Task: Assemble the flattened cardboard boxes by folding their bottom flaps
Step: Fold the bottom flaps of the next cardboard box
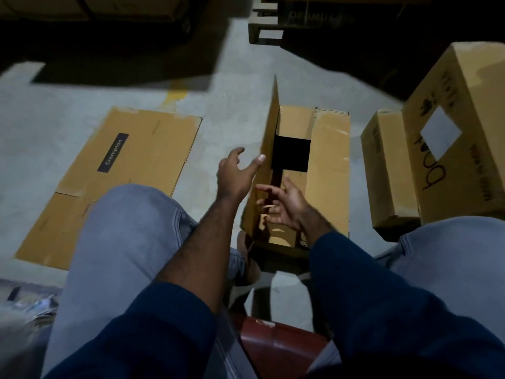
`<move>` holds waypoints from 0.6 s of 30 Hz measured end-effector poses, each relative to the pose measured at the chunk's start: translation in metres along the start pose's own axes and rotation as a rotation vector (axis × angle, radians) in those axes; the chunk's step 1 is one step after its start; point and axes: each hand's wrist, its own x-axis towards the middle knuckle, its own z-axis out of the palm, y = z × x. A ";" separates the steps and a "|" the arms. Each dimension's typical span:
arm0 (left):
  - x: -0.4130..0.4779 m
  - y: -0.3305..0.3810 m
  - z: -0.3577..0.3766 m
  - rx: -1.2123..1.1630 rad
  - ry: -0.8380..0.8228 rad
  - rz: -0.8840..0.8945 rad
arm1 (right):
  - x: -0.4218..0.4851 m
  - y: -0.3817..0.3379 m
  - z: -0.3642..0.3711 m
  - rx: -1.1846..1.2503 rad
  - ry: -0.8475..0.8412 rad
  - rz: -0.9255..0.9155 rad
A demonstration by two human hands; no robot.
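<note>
Cardboard box (330, 160) standing open, left hand (235, 176) spread beside its raised flap, right hand (284, 206) spread above its near end, neither holding it

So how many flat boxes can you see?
1. The flat box lies on the floor, left of the open box. More may hide under it.
</note>
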 end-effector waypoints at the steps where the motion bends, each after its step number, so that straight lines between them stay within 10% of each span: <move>1: 0.002 -0.003 -0.001 0.102 0.063 0.042 | 0.001 0.001 0.011 -0.094 -0.017 0.015; 4: 0.000 -0.018 0.000 0.380 0.161 0.093 | 0.012 0.013 0.029 -0.291 -0.035 0.079; 9: -0.011 -0.075 0.018 0.603 -0.184 -0.278 | 0.021 0.029 0.033 -0.178 0.035 0.094; 18: -0.009 -0.108 0.056 0.463 -0.542 -0.461 | 0.046 0.036 0.010 -0.090 0.282 0.076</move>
